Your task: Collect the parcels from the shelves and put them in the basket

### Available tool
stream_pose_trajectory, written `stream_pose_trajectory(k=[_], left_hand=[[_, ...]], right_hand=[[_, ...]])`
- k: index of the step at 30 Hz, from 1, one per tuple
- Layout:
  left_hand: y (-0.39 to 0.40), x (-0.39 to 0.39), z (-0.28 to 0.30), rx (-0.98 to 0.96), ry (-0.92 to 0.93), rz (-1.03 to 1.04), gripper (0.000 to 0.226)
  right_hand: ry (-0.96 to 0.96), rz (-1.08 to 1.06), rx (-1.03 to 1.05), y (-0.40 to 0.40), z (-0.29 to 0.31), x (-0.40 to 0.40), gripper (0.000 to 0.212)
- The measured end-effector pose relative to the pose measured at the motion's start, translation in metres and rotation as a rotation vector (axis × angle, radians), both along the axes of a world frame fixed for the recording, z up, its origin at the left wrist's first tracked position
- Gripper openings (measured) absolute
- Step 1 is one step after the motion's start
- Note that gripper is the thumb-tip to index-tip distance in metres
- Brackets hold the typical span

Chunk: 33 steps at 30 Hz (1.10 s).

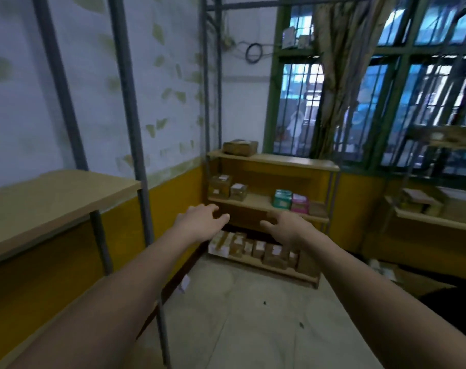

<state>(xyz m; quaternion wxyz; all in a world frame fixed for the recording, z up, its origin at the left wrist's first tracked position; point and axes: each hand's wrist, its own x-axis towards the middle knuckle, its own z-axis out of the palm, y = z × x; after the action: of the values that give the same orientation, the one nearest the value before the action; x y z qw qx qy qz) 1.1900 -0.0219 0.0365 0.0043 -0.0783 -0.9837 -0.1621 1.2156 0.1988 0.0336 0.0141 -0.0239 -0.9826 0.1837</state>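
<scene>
A low wooden shelf unit (274, 159) stands against the far wall. A brown parcel (240, 147) lies on its top. Two small taped parcels (227, 188) sit on the middle shelf at the left, with a green box (282, 199) and a pink box (299, 203) to their right. Several cardboard parcels (258, 249) line the bottom shelf. My left hand (202, 222) and my right hand (285, 226) reach forward with loosely spread fingers, holding nothing, short of the shelf. No basket is in view.
A metal-framed rack with a wooden board (53, 198) stands close on my left, its posts (130, 102) rising beside my left arm. Another shelf with boxes (429, 206) stands at the right under barred windows (386, 89). Tiled floor (253, 315) lies ahead.
</scene>
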Motion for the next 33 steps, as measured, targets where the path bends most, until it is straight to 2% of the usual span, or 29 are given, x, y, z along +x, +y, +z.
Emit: stream_pose_trajectory(k=[4,8,12,15,24,33], left_hand=[[0.029,-0.088,0.011,0.042,-0.005,-0.106,0.067],[0.058,-0.172,0.02,0.02,0.011,-0.198,0.069],[0.096,-0.24,0.016,-0.039,-0.051,-0.259,0.07],[0.13,-0.294,0.007,-0.065,-0.035,-0.283,0.069],[0.226,-0.46,-0.037,-0.029,-0.106,-0.25,0.068],[0.26,-0.603,-0.101,-0.009,-0.213,-0.144,0.064]], right_hand=[[-0.025,-0.099,0.026,0.035,0.007,-0.075,0.055],[0.055,-0.197,0.001,0.071,0.017,-0.154,0.061],[-0.003,-0.209,-0.041,0.091,0.006,-0.216,0.062],[0.027,-0.202,-0.049,0.109,-0.01,-0.264,0.057],[-0.024,-0.166,-0.097,0.199,-0.057,-0.428,0.061],[-0.223,-0.037,-0.118,0.254,-0.114,-0.592,0.045]])
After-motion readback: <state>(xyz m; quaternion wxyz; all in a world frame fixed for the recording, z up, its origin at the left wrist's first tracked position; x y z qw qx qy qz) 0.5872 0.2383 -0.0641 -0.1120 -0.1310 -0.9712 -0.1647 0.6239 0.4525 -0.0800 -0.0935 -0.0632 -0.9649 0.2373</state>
